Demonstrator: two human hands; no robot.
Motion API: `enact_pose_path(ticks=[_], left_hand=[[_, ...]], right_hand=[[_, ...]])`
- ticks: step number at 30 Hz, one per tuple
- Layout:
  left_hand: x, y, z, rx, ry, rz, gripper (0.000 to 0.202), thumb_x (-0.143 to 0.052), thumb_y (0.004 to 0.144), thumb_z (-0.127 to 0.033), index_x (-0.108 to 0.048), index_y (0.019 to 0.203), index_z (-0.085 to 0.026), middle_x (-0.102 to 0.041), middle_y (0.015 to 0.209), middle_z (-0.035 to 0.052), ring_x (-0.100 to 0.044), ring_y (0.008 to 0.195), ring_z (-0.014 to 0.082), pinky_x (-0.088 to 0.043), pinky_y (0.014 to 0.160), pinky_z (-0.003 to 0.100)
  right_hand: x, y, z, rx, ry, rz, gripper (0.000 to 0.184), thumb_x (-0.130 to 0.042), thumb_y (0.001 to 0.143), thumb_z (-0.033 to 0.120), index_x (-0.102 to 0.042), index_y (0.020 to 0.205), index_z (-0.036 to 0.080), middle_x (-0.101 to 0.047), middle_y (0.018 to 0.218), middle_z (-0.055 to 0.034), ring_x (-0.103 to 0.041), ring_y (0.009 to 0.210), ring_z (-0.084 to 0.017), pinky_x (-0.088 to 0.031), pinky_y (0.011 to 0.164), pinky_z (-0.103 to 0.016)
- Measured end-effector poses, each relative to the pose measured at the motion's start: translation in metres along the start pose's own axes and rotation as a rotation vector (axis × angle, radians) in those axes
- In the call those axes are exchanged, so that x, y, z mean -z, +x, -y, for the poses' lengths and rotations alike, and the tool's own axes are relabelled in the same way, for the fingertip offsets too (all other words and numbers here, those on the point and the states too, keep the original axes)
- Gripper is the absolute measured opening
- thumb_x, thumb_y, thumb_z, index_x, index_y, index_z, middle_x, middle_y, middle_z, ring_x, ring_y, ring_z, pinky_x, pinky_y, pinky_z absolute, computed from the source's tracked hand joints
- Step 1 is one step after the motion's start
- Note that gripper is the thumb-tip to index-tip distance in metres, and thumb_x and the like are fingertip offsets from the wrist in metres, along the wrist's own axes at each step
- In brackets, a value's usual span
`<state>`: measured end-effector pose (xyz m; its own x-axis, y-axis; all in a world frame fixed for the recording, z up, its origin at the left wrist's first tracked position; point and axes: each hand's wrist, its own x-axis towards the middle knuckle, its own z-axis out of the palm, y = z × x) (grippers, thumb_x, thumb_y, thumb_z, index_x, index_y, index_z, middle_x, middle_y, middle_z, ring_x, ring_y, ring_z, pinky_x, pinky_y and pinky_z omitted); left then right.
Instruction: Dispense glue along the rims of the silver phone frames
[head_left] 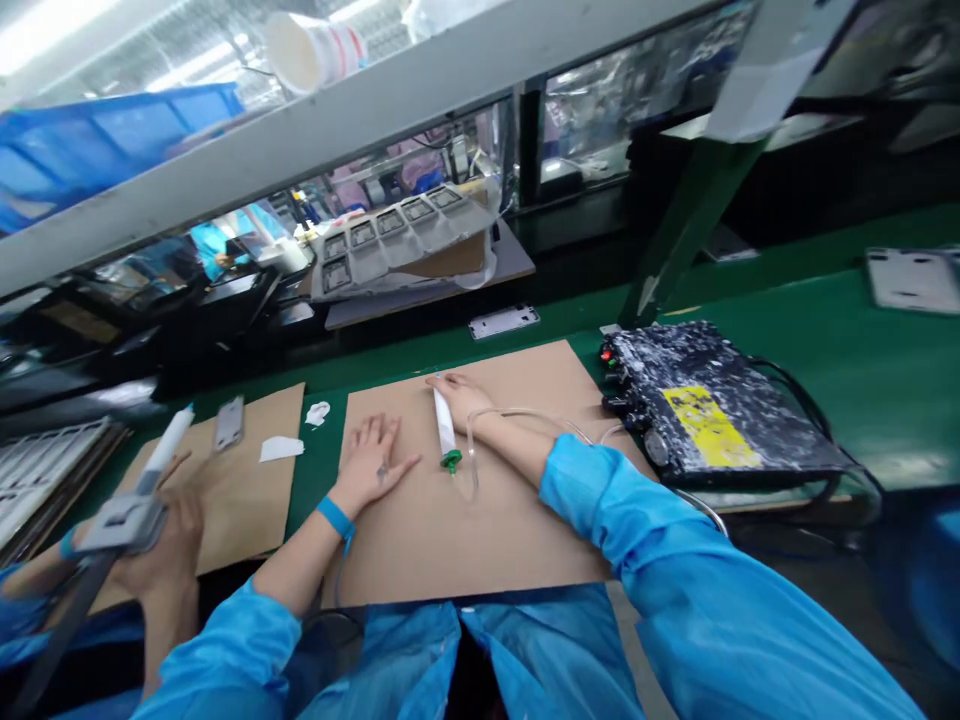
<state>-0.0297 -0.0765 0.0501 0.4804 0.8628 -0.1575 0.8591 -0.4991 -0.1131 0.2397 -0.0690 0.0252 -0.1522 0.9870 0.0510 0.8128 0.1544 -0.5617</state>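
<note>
1. Head view, left hand: the left hand lies flat and palm down on a cardboard sheet, fingers slightly spread, holding nothing. A blue wristband circles the wrist.
2. Head view, right hand: the right hand lies across the upper end of a white dispensing syringe, narrowly closed. Whether it grips the barrel cannot be determined. A blue sleeve covers the forearm.
3. Syringe position: the syringe lies on the cardboard sheet between both hands, with its green cap nearest the person. A clear tube runs from it in a loop toward the right.
4. Right of the sheet: a black, white-speckled unit with a yellow label stands on the green surface, with cables at its side.
5. Left of the sheet: a co-worker's hands hold a second white syringe in a grey fixture, above another cardboard sheet. A grey metal plate and white paper scraps lie nearby.
6. Beyond the surface: a plastic tray with dark square parts rests on a far bench, below a blue crate and a paper cup.
</note>
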Motion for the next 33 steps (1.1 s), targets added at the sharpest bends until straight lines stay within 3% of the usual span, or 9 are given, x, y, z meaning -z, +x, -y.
enact_pose_path(ticks=[3, 6, 10, 16, 20, 23, 26, 29, 33], left_hand=[[0.006, -0.026, -0.031, -0.124, -0.021, 0.025, 0.089, -0.059, 0.11, -0.068, -0.046, 0.179, -0.013, -0.037, 0.187, 0.0235, -0.028, 0.178, 0.0476, -0.022, 0.146, 0.067], [0.018, -0.046, -0.061, -0.216, -0.045, 0.072, 0.088, -0.057, 0.111, -0.068, -0.051, 0.175, -0.008, -0.041, 0.185, 0.0241, -0.03, 0.178, 0.0445, -0.021, 0.149, 0.061], [0.034, -0.058, -0.077, -0.229, -0.066, 0.152, 0.086, -0.062, 0.108, -0.066, -0.055, 0.173, -0.01, -0.05, 0.18, 0.0236, -0.044, 0.172, 0.0416, -0.029, 0.147, 0.054], [0.069, -0.053, -0.044, 0.014, -0.063, 0.283, 0.082, -0.082, 0.093, -0.063, -0.066, 0.166, -0.028, -0.055, 0.178, 0.0189, -0.065, 0.155, 0.0472, -0.054, 0.128, 0.057], [0.128, -0.063, -0.013, 0.089, -0.074, 0.399, 0.064, -0.078, 0.091, -0.068, -0.083, 0.141, -0.028, -0.084, 0.141, 0.014, -0.081, 0.128, 0.04, -0.064, 0.11, 0.044], [0.175, -0.064, 0.009, 0.055, -0.121, 0.336, 0.066, -0.062, 0.104, -0.071, -0.072, 0.157, -0.034, -0.072, 0.163, 0.004, -0.069, 0.15, 0.0311, -0.051, 0.127, 0.034], [0.197, -0.041, 0.029, 0.13, -0.108, 0.285, 0.07, -0.065, 0.103, -0.069, -0.07, 0.16, -0.027, -0.073, 0.16, 0.0115, -0.068, 0.148, 0.0381, -0.052, 0.126, 0.042], [0.198, 0.002, 0.041, 0.202, -0.098, 0.328, 0.07, -0.071, 0.102, -0.06, -0.072, 0.157, -0.018, -0.082, 0.142, 0.0177, -0.077, 0.132, 0.0417, -0.06, 0.114, 0.046], [0.212, 0.062, 0.033, 0.098, -0.108, 0.255, 0.071, -0.074, 0.105, -0.054, -0.062, 0.168, -0.022, -0.072, 0.161, 0.0143, -0.073, 0.142, 0.0364, -0.056, 0.119, 0.038]], right_hand=[[0.001, -0.002, 0.003, 0.013, -0.018, 0.005, 0.056, -0.048, 0.116, 0.015, -0.055, 0.172, 0.017, -0.07, 0.162, -0.0192, -0.047, 0.168, -0.03, -0.035, 0.14, -0.046], [0.001, -0.005, 0.005, 0.034, -0.028, -0.009, 0.049, -0.064, 0.116, 0.029, -0.062, 0.164, 0.021, -0.067, 0.163, -0.0159, -0.055, 0.161, -0.034, -0.044, 0.136, -0.059], [-0.001, -0.009, 0.008, 0.049, -0.024, -0.03, 0.048, -0.075, 0.112, 0.042, -0.068, 0.154, 0.023, -0.066, 0.161, -0.014, -0.067, 0.146, -0.034, -0.057, 0.124, -0.062], [-0.008, -0.01, 0.016, 0.049, -0.003, -0.031, 0.049, -0.076, 0.111, 0.043, -0.067, 0.155, 0.022, -0.065, 0.161, -0.0143, -0.068, 0.144, -0.033, -0.059, 0.121, -0.06], [-0.011, -0.01, 0.018, 0.048, 0.005, 0.0, 0.052, -0.072, 0.113, 0.039, -0.063, 0.162, 0.023, -0.063, 0.166, -0.0158, -0.062, 0.154, -0.035, -0.052, 0.128, -0.062], [-0.014, -0.011, 0.016, 0.041, 0.005, 0.035, 0.059, -0.06, 0.115, 0.027, -0.053, 0.173, 0.02, -0.062, 0.169, -0.0199, -0.049, 0.167, -0.035, -0.04, 0.137, -0.052], [-0.018, -0.011, 0.014, 0.037, -0.002, 0.063, 0.062, -0.052, 0.116, 0.028, -0.049, 0.176, 0.014, -0.063, 0.17, -0.0221, -0.043, 0.171, -0.035, -0.035, 0.14, -0.047], [-0.021, -0.01, 0.013, 0.032, -0.01, 0.068, 0.063, -0.051, 0.116, 0.032, -0.048, 0.176, 0.011, -0.062, 0.17, -0.0234, -0.043, 0.171, -0.036, -0.034, 0.14, -0.048], [-0.023, -0.009, 0.013, 0.036, -0.013, 0.058, 0.062, -0.053, 0.115, 0.031, -0.052, 0.175, 0.014, -0.065, 0.167, -0.0212, -0.043, 0.171, -0.033, -0.035, 0.14, -0.046]])
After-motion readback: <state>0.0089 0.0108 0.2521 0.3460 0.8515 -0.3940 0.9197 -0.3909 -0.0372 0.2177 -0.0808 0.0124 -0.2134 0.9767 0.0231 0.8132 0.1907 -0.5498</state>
